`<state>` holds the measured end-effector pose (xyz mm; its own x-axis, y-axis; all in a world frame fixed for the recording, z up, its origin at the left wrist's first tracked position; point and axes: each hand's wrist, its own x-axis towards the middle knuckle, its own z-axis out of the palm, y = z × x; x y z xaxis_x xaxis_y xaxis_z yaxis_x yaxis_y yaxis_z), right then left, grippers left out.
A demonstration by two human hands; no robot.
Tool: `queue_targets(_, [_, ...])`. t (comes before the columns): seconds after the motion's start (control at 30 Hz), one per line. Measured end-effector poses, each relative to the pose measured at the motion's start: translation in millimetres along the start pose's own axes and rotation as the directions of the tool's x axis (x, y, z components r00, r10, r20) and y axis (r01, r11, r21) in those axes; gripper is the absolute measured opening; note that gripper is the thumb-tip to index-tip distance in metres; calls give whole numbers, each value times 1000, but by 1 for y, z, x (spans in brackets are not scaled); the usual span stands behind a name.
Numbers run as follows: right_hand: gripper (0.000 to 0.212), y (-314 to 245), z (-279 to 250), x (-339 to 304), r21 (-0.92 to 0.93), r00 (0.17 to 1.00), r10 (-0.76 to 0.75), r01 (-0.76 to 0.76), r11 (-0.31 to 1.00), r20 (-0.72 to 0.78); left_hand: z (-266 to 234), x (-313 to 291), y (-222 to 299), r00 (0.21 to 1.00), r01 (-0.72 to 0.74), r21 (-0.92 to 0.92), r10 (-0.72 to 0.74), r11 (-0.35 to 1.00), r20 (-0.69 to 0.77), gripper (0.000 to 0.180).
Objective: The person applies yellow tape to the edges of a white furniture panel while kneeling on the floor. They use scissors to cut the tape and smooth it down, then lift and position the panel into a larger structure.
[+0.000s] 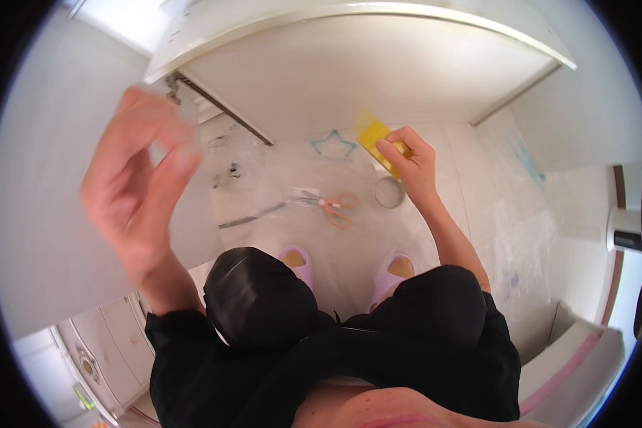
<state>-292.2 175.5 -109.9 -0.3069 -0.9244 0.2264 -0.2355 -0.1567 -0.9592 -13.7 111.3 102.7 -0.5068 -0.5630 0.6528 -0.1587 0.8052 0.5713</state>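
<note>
1. The right hand (414, 160) has its fingers clamped on a flat yellow piece (373, 137), held tilted over the pale floor (357, 246).
2. The left hand (132, 175) is raised and blurred, fingers curled toward the thumb; I can't tell whether they grip anything.
3. Just below the yellow piece sits a round ring (376, 194).
4. Left of it lie orange-handled scissors (324, 204), with a turquoise star outline (314, 148) beyond.
5. Pale purple slippers (306, 269) show between the knees.

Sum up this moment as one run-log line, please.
left hand: raised, blurred, contents unclear | right hand: holding yellow object | nearby: orange-handled scissors, round ring
</note>
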Motion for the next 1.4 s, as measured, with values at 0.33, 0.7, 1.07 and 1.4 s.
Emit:
queue_targets(0.33, [17, -53, 11, 52, -178, 875, -403, 456, 872, 269, -14, 33, -28, 976, 167, 202, -191, 965, 103, 13])
queue_targets(0.7, [16, 148, 60, -4, -603, 731, -577, 657, 453, 364, -1, 18, -40, 935, 275, 237, -316, 932, 157, 11])
queue_targets(1.07, [14, 159, 73, -33, -599, 627, -431, 771, 218, 649, 4, 20, -43, 948, 208, 205, -248, 957, 200, 10])
queue_targets(1.4, [42, 143, 80, -40, -701, 778, -137, 615, 361, 613, 4, 18, -39, 934, 282, 189, -314, 941, 169, 10])
